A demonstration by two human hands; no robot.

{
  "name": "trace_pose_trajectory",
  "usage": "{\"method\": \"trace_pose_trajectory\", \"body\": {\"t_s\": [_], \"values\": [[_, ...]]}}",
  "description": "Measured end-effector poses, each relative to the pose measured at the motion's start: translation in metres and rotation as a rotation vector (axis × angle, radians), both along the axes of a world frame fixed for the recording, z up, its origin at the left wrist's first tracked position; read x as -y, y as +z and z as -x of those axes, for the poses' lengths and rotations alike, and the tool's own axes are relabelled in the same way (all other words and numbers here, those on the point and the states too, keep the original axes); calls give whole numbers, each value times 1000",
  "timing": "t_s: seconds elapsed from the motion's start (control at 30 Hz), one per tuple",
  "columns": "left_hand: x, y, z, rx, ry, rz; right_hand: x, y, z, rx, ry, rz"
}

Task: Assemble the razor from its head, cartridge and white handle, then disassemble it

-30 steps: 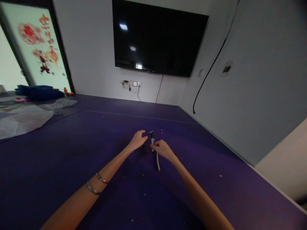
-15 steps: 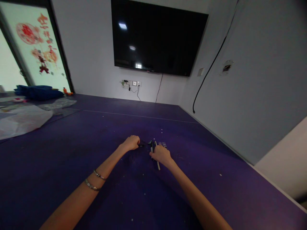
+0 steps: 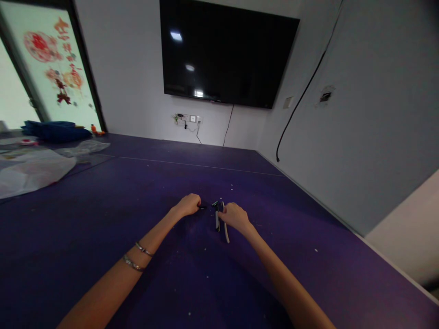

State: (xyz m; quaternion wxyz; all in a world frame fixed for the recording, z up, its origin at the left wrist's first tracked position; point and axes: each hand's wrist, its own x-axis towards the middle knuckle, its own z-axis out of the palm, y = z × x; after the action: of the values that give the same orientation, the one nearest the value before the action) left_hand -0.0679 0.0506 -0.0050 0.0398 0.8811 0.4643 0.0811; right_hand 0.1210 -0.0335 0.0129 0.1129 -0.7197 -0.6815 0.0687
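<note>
My left hand is closed around a slim black object, whose end sticks out to the right; its kind is too small to make out. Just right of it, a dark item with a grey handle and a short crosspiece, razor-like in shape, lies on the purple surface. Beside that is a thin, pale, slightly curved stick, partly covered by my right hand. The right fingers are bent down and together over this spot, and what they grip is hidden.
The purple surface carries small white specks. Crumpled clear plastic and a dark blue cloth bundle lie at the far left. A black cable hangs down the right wall. A television is mounted above wall sockets.
My right hand has shifted slightly right and up, uncovering more of the grey handle. The clear small piece behind it is now hidden. My left hand stays nearly still.
</note>
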Motion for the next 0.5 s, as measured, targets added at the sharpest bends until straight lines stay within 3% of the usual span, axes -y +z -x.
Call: {"method": "trace_pose_trajectory", "body": {"t_s": [0.2,0.5], "values": [[2,2,0,11,-3,22,-6,8,-23,-124,9,-55],[-10,-11,3,76,18,89,-28,0,-53,-341,64,-112]]}}
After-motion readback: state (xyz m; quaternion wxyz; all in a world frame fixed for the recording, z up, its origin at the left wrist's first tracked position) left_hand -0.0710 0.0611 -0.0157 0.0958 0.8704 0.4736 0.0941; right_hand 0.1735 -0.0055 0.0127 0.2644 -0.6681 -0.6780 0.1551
